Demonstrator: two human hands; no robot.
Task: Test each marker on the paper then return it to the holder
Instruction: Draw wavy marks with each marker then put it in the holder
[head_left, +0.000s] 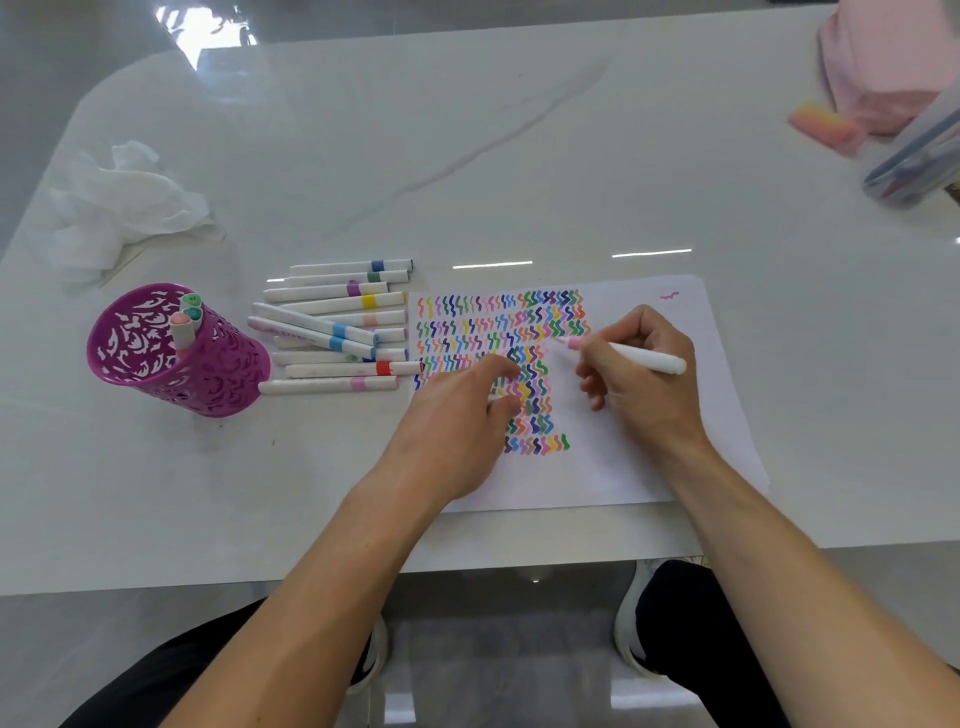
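The person sits at a white table (519, 156) with a sheet of paper (634, 467) in front of them, a little to the right. The right hand (641, 379) grips a white marker (644, 358) between thumb and fingers. Its pink tip touches the paper just at the right edge of many rows of small coloured squiggles (498, 322), which fill the left part of the sheet. One small pink mark (669, 296) stands alone near the far right corner of the paper.

The left hand (462, 410) rests on the paper over the lower squiggles, with the fingers bent inward. I cannot tell if it holds something under the fingers or only presses the sheet.

To the left of the paper a group of capped markers (337, 327) lies on the table, most of them side by side, some across the others. They have white bodies with bands of different colours. Further left stands the purple holder (176, 364) with cut-out patterns, and three markers (184, 319) stand inside it, on its far side.

At the far left lies a crumpled white tissue (124, 208). At the far right corner I see a pink cloth (888, 62), a small orange-pink object (826, 124) and a clear plastic case (919, 156) with pens inside, all blurred.
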